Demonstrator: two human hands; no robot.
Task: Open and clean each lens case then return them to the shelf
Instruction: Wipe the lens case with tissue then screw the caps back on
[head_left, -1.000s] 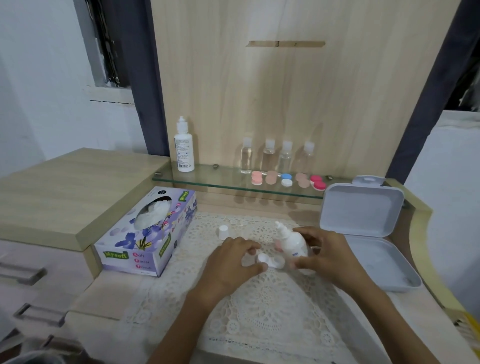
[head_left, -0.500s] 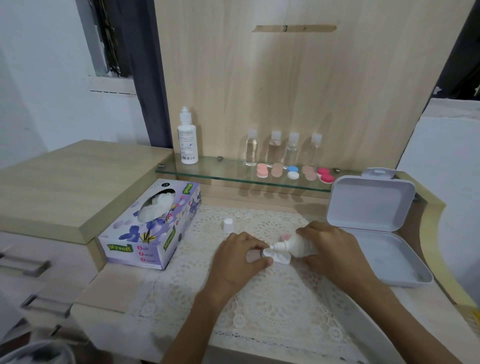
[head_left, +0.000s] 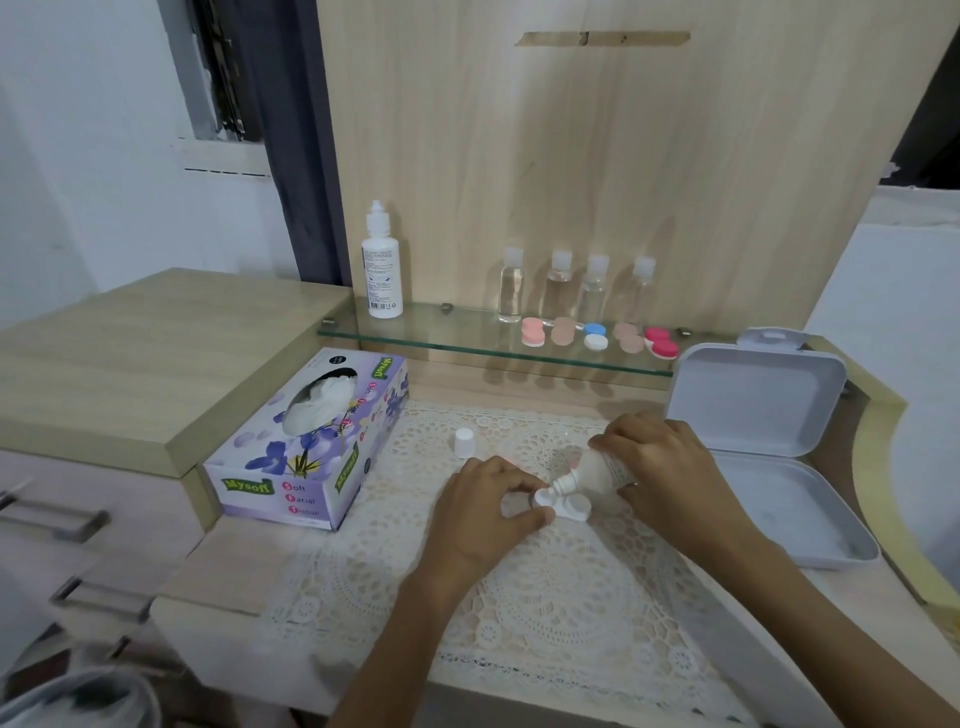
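Observation:
An open white lens case (head_left: 563, 505) lies on the lace mat (head_left: 545, 587). My left hand (head_left: 485, 512) pinches its left end between thumb and fingers. My right hand (head_left: 670, 467) grips a small white solution bottle (head_left: 592, 473), tipped so its nozzle points down at the case's left well. The bottle's white cap (head_left: 464, 442) stands on the mat behind my left hand. Several more lens cases rest on the glass shelf (head_left: 441, 338): a pink one (head_left: 533, 332), two beige ones (head_left: 562, 331) (head_left: 628, 336), a blue-and-white one (head_left: 595, 335) and a magenta one (head_left: 661, 343).
A tall white solution bottle (head_left: 384, 267) and several clear small bottles (head_left: 574, 288) stand on the shelf. A tissue box (head_left: 317, 441) sits left of the mat. An open white plastic box (head_left: 769, 441) lies to the right. Drawers are at the lower left.
My right hand has tipped the bottle from upright to nozzle-down over the case. My left hand has stayed on the case. The camera has shifted slightly.

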